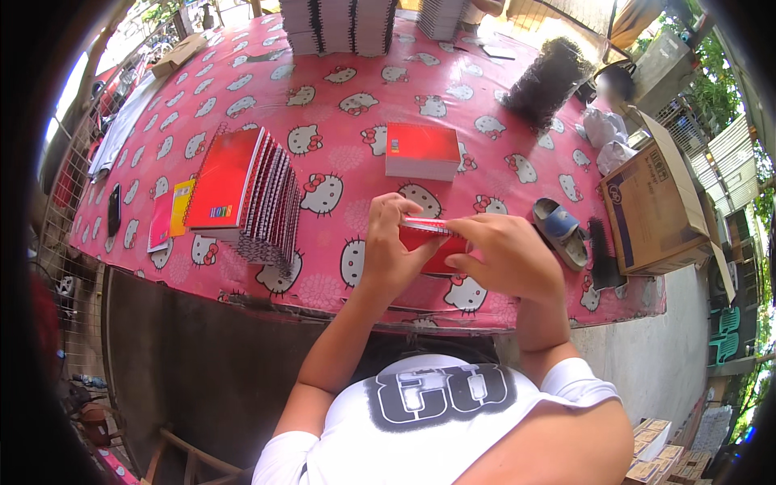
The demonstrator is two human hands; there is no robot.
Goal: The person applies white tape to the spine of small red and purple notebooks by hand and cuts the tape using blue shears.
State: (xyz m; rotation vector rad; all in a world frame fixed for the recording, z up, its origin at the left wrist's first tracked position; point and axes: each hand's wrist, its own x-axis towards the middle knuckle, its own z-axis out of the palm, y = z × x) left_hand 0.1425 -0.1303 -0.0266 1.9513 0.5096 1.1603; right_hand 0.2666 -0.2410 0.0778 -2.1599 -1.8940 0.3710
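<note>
Near the front edge of the table, both hands hold a red notebook [416, 239] with a spiral along its upper edge. My left hand [390, 249] grips its left side, fingers bent over the top and thumb in front. On the other side, my right hand [511, 252] pinches the upper right edge between thumb and fingers. Just beyond lies a short stack of red-covered notebooks [422, 145]. A taller stack of red spiral notebooks [229, 182] stands to the left, its coils fanned toward me.
Pink and yellow covers [181, 206] and a phone [114, 208] lie at the left. Tall notebook stacks [339, 28] stand at the back. Black coils [550, 81], a blue slipper [558, 226] and a cardboard box [655, 202] occupy the right of the pink-clothed table [339, 105].
</note>
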